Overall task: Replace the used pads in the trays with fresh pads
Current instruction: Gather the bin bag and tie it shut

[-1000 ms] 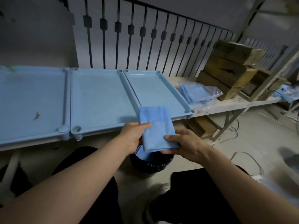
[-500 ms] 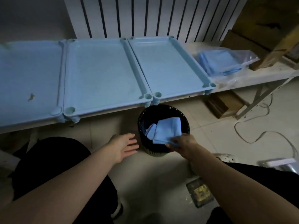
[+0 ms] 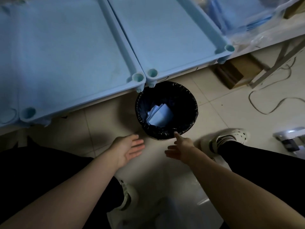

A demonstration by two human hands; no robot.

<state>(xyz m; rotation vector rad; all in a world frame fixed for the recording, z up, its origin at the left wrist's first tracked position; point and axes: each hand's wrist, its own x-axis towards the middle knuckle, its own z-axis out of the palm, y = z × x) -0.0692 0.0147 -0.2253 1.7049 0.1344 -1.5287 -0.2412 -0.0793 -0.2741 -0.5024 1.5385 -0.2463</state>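
Note:
Folded used blue pads point(image 3: 159, 117) lie inside a round bin with a black liner point(image 3: 191, 113) on the floor below the shelf. Two pale blue trays, the middle tray point(image 3: 66, 52) and the right tray point(image 3: 166, 33), lie side by side on the shelf with bare bottoms. A clear bag of fresh blue pads point(image 3: 247, 15) lies at the top right. My left hand point(image 3: 127, 149) hovers palm up, left of the bin, holding nothing. My right hand point(image 3: 179, 146) is spread just before the bin, one fingertip at its rim.
A third tray edge point(image 3: 7, 113) shows at far left. Brown cardboard point(image 3: 236, 71) lies under the shelf beside a slanted metal leg point(image 3: 280, 58). A cable point(image 3: 270, 103) loops over the tiled floor at right. My feet in white clogs point(image 3: 226, 138) stand near the bin.
My right hand has let go of the folded pad, which now lies in the bin. Both hands have drawn back from it, and the view has tilted further down.

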